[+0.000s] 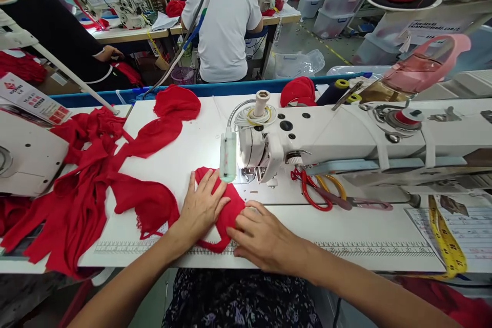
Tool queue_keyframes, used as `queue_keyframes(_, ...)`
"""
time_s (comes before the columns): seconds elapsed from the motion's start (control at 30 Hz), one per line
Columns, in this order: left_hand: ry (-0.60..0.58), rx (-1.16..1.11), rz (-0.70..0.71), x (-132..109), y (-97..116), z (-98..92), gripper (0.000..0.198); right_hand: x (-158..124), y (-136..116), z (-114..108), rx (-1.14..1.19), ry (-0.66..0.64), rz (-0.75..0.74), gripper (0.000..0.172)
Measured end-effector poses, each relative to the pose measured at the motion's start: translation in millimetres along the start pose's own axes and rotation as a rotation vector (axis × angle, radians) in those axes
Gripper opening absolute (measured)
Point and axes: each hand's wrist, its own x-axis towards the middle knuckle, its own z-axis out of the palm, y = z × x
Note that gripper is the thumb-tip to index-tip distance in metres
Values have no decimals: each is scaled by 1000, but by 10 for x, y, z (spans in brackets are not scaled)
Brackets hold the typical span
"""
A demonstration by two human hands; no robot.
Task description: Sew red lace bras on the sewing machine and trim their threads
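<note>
A small piece of red knit fabric [226, 213] lies on the white sewing table [346, 230], just in front of the needle area of a white sewing machine [346, 136]. My left hand [202, 205] lies flat on the piece, fingers spread and pointing toward the machine's lamp [228, 156]. My right hand [261, 236] rests flat on the piece's right edge, fingers pointing left. Neither hand grips it; both press it against the table.
A chain of joined red fabric pieces [96, 179] spreads over the table's left side. Red- and yellow-handled scissors [326, 195] lie right of the needle, and a yellow measuring tape [448, 241] at far right. A second machine [26, 151] stands left. Two people sit beyond.
</note>
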Motion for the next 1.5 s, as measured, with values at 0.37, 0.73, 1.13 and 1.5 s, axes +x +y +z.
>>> queue_keyframes(0.37, -112, 306, -181, 80, -377, -200, 43, 442, -516, 324, -12, 349, -136, 14)
queue_keyframes(0.73, 431, -132, 11, -173, -121, 10, 20, -457, 12, -129, 441, 130, 235, 18)
queue_keyframes(1.13, 391, -122, 27, -175, -17, 49, 41, 13, 301, 132, -240, 192, 403, 27)
queue_keyframes(1.5, 143, -275, 189, 131, 70, 150, 41, -37, 417, 159, -231, 340, 403, 22)
